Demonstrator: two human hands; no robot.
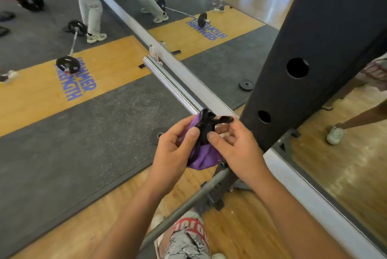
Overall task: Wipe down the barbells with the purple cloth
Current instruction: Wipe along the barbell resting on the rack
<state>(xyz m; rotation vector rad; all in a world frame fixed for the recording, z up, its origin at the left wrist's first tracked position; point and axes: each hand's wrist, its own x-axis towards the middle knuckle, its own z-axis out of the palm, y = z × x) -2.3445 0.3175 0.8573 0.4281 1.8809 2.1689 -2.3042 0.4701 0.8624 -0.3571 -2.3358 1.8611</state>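
A racked barbell runs from its chrome sleeve [167,83] down to a grey shaft [188,202] near my legs. A black collar clamp [206,124] sits on the bar where sleeve meets shaft. My left hand [176,150] holds the purple cloth [204,157] bunched under the clamp, thumb on the clamp's left side. My right hand [232,143] pinches the clamp's black lever from the right. The bar under the cloth is hidden.
A black rack upright [303,66] with holes stands just right of my hands, by a wall mirror. Another person [83,1] stands at a loaded barbell [72,47] on the lifting platform at left. A small plate [246,85] lies on the mat.
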